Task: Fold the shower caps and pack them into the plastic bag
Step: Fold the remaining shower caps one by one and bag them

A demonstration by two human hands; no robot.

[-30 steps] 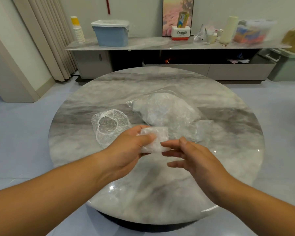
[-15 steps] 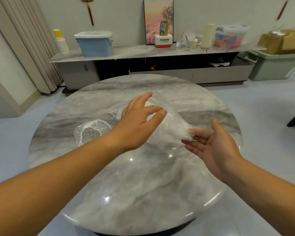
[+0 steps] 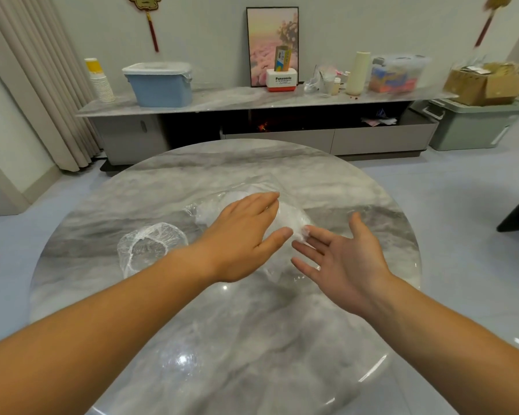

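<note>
Fingers (image 3: 262, 203) straight | plastic bag (image 3: 292, 218) clear, stuffed white | shower cap (image 3: 152, 245) unfolded

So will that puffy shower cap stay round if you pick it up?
Probably not: the shower cap is thin, see-through crinkled film, so it would likely flop and collapse. It looks very light. Its gathered rim should be easy to pinch.

1. One view: head-worn, wide-angle.
2. Faces forward and down, from the near edge of the round surface (image 3: 222, 339) across to the far wall (image 3: 207, 40) along the top of frame.
3. Close range: forearms enter at the bottom corners; left hand (image 3: 243, 238) and right hand (image 3: 345, 265) sit mid-frame.
4. Edge distortion: curtain (image 3: 42, 85) at left leans.
</note>
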